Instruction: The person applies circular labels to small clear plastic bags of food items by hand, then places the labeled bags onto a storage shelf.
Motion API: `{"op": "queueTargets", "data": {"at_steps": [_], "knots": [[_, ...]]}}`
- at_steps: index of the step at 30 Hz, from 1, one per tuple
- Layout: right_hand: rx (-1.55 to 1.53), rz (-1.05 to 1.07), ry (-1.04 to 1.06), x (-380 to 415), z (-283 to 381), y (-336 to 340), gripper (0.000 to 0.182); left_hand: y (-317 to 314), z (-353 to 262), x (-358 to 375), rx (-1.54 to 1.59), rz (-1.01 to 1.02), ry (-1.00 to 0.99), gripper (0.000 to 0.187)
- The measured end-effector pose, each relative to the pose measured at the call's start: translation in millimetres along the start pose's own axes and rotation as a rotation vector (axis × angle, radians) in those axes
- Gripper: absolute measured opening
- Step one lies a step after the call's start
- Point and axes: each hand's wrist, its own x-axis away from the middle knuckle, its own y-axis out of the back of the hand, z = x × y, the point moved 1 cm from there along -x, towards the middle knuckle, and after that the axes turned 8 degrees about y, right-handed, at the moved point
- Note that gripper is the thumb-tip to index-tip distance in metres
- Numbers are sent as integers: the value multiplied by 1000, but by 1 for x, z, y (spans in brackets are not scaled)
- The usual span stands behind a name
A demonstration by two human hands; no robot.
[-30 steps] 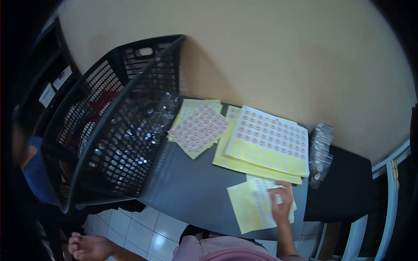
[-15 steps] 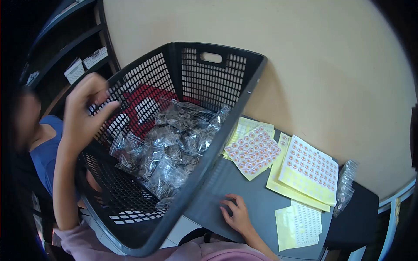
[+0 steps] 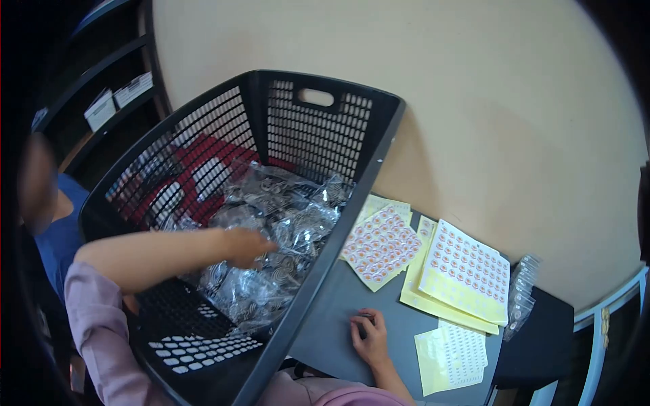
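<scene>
A large black plastic basket [image 3: 318, 260] stands tilted in view, with many clear bags of dark coiled pieces [image 3: 261, 294] inside. My left hand [image 3: 245, 247] reaches over the basket's near left side and is on or just above the bags; its fingertips are blurred and what they touch is hard to make out. On the grey table, right of the basket, rests my right hand [image 3: 370, 336], its fingers curled and a little apart, holding nothing visible.
Sticker sheets [image 3: 382, 247] and a thicker stack of them [image 3: 467, 274] lie on the grey table [image 3: 325, 331]. Clear packets [image 3: 521, 298] sit at its right edge. A person in blue [image 3: 61, 230] is at the left, near shelves with white boxes [image 3: 101, 109].
My left hand has come down from above the basket's left rim to the bags inside. My right hand's fingers have curled in more. The view has shifted slightly.
</scene>
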Motion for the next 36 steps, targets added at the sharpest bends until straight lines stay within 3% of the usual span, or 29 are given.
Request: {"op": "queueTargets", "data": {"at_steps": [2,3,7,12,14,18,24,26,31,34,36], "knots": [[-12,29,11,0,-4,-2,13,-6,-9,3,-22,193,-34,55],[6,19,25,-3,-2,0,13,-8,-11,9,-16,208,-49,39],[-8,28,-1,-4,-3,2,13,1,-21,15,72,193,-21,19],[-32,69,-18,-2,-6,2,11,26,-20,15,19,286,-52,19],[-22,56,12,-3,-5,2,12,62,-26,20,-16,290,172,20],[22,69,78,-5,2,10,13,118,-11,36,137,79,260,20],[-81,36,141,-4,19,28,18,196,-32,76,128,-891,241,10],[-120,55,141,0,31,43,19,224,-39,88,228,-939,376,15],[-145,64,182,27,33,105,19,258,-66,97,109,-1489,183,22],[-177,-22,73,46,20,147,19,263,-158,96,264,-1365,200,19],[-81,-138,-18,55,10,174,19,262,-189,96,190,-1261,83,14]]}}
